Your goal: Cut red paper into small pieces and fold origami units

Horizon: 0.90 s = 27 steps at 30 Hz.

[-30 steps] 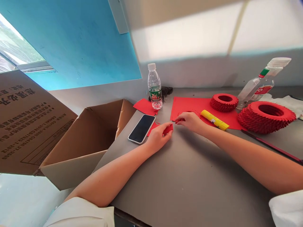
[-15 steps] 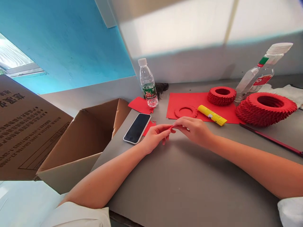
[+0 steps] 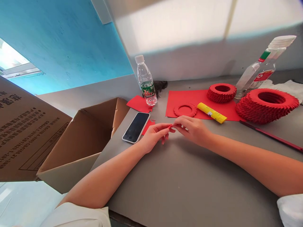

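Observation:
Between my fingertips is a small piece of red paper (image 3: 170, 126), mostly hidden. My left hand (image 3: 153, 137) pinches it from the left. My right hand (image 3: 193, 129) closes its thumb and fingers on the paper's other end. Just beyond my right hand, a flat ring of folded red paper (image 3: 175, 111) lies on a red sheet (image 3: 180, 96). A yellow glue stick (image 3: 211, 112) rests on the sheet's front edge. Past my left hand, a white-edged phone (image 3: 136, 127) partly covers a red paper piece (image 3: 148, 127).
Two stacked red paper rings, a smaller one (image 3: 222, 97) and a larger one (image 3: 265, 112), stand at the right near a tilted clear bottle (image 3: 253, 74). A dark red cutter-like tool (image 3: 272, 136) lies in front. A water bottle (image 3: 148, 88) stands at the back; an open carton (image 3: 78, 138) is left of the table.
Both hands stay pinched together on the small red paper, with only slight finger movement. The whole view has shifted a little.

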### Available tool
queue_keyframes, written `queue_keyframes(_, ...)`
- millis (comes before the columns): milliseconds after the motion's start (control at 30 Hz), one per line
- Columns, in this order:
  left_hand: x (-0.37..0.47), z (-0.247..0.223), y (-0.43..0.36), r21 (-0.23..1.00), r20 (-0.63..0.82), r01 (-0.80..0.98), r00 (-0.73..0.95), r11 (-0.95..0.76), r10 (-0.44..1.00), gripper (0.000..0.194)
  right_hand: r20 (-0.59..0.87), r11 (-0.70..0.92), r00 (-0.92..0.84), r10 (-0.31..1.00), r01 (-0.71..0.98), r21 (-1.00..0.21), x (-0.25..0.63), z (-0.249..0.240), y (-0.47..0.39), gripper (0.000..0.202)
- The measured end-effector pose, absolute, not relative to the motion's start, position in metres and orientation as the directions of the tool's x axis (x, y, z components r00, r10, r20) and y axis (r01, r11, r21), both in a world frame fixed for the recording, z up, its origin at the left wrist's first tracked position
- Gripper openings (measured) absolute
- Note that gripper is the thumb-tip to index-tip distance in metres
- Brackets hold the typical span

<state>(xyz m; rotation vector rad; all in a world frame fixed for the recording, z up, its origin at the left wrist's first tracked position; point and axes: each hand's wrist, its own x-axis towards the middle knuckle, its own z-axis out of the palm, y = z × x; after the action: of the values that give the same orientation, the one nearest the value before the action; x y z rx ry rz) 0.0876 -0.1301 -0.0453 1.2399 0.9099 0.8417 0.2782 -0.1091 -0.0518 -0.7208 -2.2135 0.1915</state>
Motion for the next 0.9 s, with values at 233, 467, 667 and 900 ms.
queue_keyframes(233, 0.0865, -0.0468, -0.1304, 0.99, -0.113, -0.028, 0.425, 0.138, 0.898, 0.03, 0.653, 0.822, -0.515, 0.555, 0.457, -0.339, 0.2785, -0.0521, -0.1089, 0.009)
queue_keyframes(467, 0.0874, -0.0468, -0.1308, 0.988, -0.115, -0.047, 0.43, 0.149, 0.896, 0.03, 0.633, 0.824, -0.549, 0.545, 0.491, -0.284, 0.2783, -0.0522, -0.111, 0.01)
queue_keyframes(667, 0.0874, -0.0465, -0.1303, 0.985, -0.125, -0.059, 0.422, 0.164, 0.898, 0.03, 0.644, 0.828, -0.544, 0.538, 0.483, -0.284, 0.2782, -0.054, -0.1115, 0.011)
queue_keyframes(900, 0.0868, -0.0479, -0.1302, 0.986, -0.119, -0.057, 0.435, 0.159, 0.892, 0.028, 0.646, 0.828, -0.542, 0.537, 0.484, -0.283, 0.2781, -0.0542, -0.1122, 0.01)
